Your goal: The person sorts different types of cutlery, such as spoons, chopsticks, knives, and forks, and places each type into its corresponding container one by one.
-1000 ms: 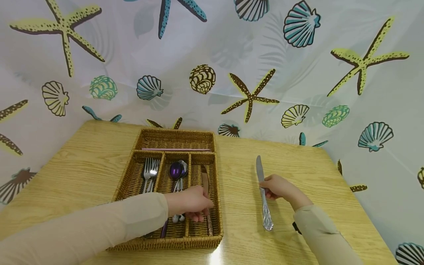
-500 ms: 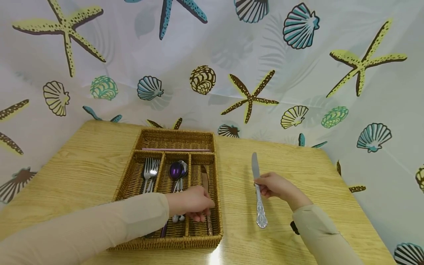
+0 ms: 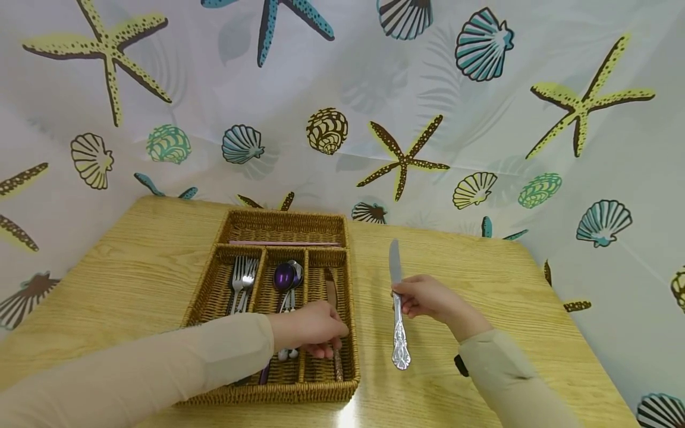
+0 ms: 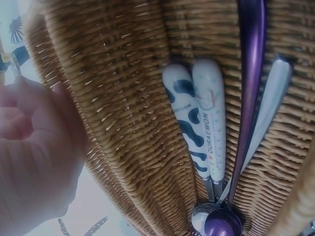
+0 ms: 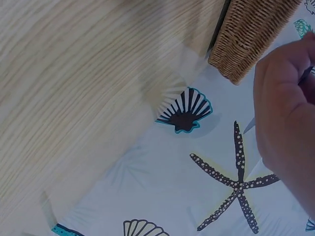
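Observation:
My right hand (image 3: pixel 428 297) pinches a silver table knife (image 3: pixel 395 261) near the join of blade and ornate handle, to the right of a wicker cutlery tray (image 3: pixel 350 297). The blade points away from me. In the right wrist view the hand (image 5: pixel 285 108) covers most of that knife. My left hand (image 3: pixel 313 327) hangs over the tray's right compartment, fingers loosely curled, and partly hides a copper-coloured knife (image 3: pixel 332 291) lying there. No held object shows between the fingers of the left hand (image 4: pixel 39 147) in the left wrist view.
Forks (image 3: pixel 243 273) lie in the tray's left compartment, and a purple spoon (image 3: pixel 285 275) with other spoons in the middle one. Thin pink sticks (image 3: pixel 283 242) rest across the back compartment. A patterned cloth (image 3: pixel 294 89) hangs behind the wooden table (image 3: pixel 134 261).
My right hand has moved left toward the tray with the silver table knife, which has turned more upright in the view. The left hand has stayed almost still.

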`<act>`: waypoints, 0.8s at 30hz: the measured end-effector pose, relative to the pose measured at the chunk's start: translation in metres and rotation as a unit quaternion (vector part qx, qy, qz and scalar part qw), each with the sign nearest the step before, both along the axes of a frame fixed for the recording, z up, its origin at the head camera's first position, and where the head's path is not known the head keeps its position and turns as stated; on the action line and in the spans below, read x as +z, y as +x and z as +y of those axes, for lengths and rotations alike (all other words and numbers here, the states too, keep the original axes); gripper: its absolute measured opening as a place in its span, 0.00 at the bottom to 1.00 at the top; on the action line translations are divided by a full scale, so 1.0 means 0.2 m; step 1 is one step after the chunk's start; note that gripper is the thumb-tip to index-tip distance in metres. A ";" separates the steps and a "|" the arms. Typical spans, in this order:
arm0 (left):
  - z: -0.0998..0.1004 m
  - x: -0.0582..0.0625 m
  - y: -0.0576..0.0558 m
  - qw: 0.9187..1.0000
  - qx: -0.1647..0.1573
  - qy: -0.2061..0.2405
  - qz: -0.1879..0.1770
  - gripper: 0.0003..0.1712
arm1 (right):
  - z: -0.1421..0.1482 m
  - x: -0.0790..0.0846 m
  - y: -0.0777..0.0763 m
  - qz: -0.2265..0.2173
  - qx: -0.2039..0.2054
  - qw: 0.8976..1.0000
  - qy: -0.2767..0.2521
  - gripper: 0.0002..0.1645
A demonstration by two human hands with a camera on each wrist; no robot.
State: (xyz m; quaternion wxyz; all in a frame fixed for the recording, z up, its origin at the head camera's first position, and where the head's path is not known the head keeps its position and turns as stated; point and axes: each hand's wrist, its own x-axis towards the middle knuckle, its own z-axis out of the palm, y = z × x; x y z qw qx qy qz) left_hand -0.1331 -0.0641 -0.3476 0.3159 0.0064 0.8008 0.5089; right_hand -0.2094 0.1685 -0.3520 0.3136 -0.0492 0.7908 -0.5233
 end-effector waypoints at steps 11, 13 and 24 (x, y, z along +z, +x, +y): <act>0.01 0.00 0.00 1.000 0.010 0.005 0.004 0.05 | -0.13 0.02 0.03 -0.003 0.004 0.999 -0.032 0.13; 0.02 0.00 0.01 1.000 0.011 0.000 0.010 0.06 | -0.15 0.02 0.03 -0.004 0.006 0.999 -0.034 0.13; 0.03 0.03 0.00 0.998 -0.003 -0.007 0.068 0.15 | -0.28 0.04 0.05 0.001 0.006 0.999 -0.033 0.16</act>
